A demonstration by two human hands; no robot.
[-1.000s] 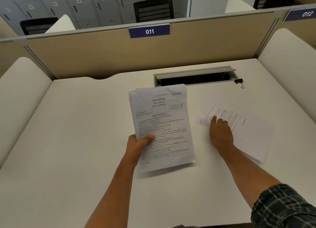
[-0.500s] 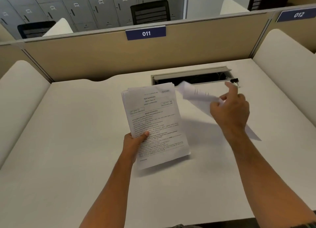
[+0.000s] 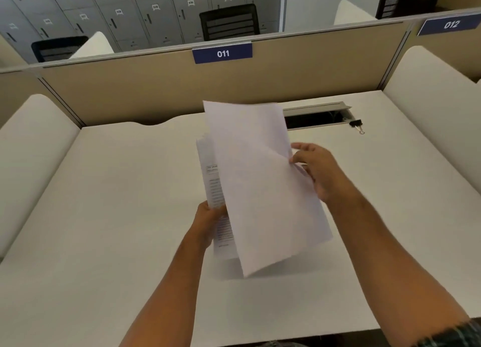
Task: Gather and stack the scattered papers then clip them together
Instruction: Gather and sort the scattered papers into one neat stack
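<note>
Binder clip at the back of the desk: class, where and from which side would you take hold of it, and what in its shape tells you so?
Probably by the black body of the binder clip, pinched across its sides from above. It lies flat on the desk beside the cable slot, one wire handle pointing towards the person, open desk around it. The right hand, now pinching the loose sheet, is nearer.

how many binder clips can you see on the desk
1. A small black binder clip with silver wire handles lies on the white desk, just right of the open cable tray, beyond the right hand. Others could be hidden behind the held papers.
</note>
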